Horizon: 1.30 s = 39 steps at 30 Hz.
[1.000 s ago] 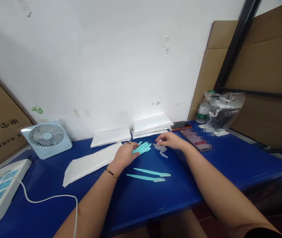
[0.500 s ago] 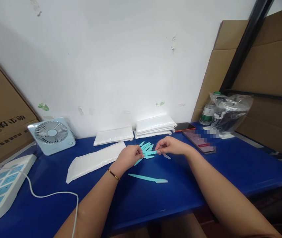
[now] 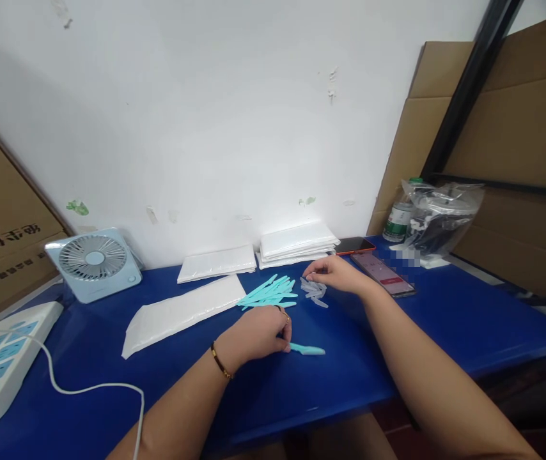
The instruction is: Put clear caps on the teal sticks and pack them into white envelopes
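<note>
My left hand [image 3: 266,332] pinches the handle of a turquoise eyebrow razor [image 3: 307,349] low over the blue tabletop, its blade end pointing right. Behind that hand lies a fanned heap of several turquoise eyebrow razors [image 3: 273,291]. My right hand [image 3: 333,275] is at a small pile of clear plastic caps [image 3: 316,295], just right of the heap. Its thumb and fingertips are brought together at the pile's far left edge; whether a cap is between them is hidden.
A flat white packet [image 3: 184,313] lies left of the razors. Stacked white packets [image 3: 296,244] stand against the wall beside another packet [image 3: 218,263]. Phones [image 3: 383,275] lie right. A fan [image 3: 94,262], power strip [image 3: 7,364] and white cable [image 3: 105,386] are left; a bottle [image 3: 397,220] stands back right.
My left hand has left the heap and come nearer, taking hold of the single razor in front. My right hand has let go of its razor and moved slightly right and back to the caps.
</note>
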Each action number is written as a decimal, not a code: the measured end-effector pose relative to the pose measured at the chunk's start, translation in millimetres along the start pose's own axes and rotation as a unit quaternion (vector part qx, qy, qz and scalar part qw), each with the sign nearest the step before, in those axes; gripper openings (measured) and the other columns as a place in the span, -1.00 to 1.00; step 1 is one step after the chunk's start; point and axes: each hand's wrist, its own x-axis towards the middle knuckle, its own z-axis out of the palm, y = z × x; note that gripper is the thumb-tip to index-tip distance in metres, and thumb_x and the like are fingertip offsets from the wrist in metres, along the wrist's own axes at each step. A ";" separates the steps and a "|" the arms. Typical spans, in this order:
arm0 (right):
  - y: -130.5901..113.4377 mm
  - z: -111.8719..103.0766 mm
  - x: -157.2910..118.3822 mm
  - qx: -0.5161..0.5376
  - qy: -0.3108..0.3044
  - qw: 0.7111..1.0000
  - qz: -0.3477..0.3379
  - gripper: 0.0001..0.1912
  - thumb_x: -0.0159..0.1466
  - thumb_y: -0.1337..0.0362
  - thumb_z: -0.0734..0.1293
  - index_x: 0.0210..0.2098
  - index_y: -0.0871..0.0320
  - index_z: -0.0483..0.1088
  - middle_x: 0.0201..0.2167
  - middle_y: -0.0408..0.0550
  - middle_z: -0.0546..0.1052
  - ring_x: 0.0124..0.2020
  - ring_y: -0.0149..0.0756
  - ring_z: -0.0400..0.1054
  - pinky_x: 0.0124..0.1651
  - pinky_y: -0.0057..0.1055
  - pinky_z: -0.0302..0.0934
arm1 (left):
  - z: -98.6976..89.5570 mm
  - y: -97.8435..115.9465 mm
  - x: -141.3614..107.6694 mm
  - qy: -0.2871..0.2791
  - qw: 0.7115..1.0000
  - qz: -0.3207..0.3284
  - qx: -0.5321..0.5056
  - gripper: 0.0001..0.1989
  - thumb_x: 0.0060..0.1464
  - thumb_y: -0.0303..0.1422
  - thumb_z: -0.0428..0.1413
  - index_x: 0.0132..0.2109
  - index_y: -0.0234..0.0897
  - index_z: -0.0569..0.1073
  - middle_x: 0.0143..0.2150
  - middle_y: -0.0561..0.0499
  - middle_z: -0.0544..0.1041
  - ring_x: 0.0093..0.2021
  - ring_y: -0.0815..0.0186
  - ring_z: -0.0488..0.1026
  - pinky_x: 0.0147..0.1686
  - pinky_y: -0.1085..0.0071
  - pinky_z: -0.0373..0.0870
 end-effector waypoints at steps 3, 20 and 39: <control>-10.5 0.7 -4.0 0.075 -0.028 0.997 -0.017 -0.67 0.14 0.10 0.32 -0.26 0.22 0.51 -0.46 -0.05 0.53 -0.45 -0.36 0.35 -0.40 -0.45 0.22 | -1.3 -10.7 5.5 0.063 0.991 -0.041 -0.111 -0.87 0.03 -0.31 0.03 -0.33 -0.26 0.42 -0.40 0.03 0.50 -0.39 0.34 0.41 -0.42 0.45 0.24; -25.9 -4.4 -8.8 0.132 0.142 0.980 -0.037 -0.70 0.06 0.08 0.40 -0.34 0.20 0.49 -0.52 -0.08 0.49 -0.50 -0.36 0.34 -0.42 -0.42 0.25 | -20.6 -52.2 8.6 0.115 0.922 -0.049 -0.367 -0.69 0.04 -0.11 0.03 -0.22 -0.28 0.30 -0.48 0.09 0.37 -0.57 0.50 0.14 -0.59 0.55 0.07; -32.3 34.7 4.5 0.312 0.092 0.945 0.032 -0.71 -0.01 0.11 0.44 -0.45 0.21 0.40 -0.58 -0.14 0.46 -0.63 -0.46 0.30 -0.52 -0.48 0.22 | -17.6 -41.5 14.1 0.303 0.946 -0.090 -0.066 -0.74 0.13 -0.18 -0.07 -0.24 -0.23 0.41 -0.37 0.04 0.44 -0.37 0.33 0.34 -0.38 0.45 0.21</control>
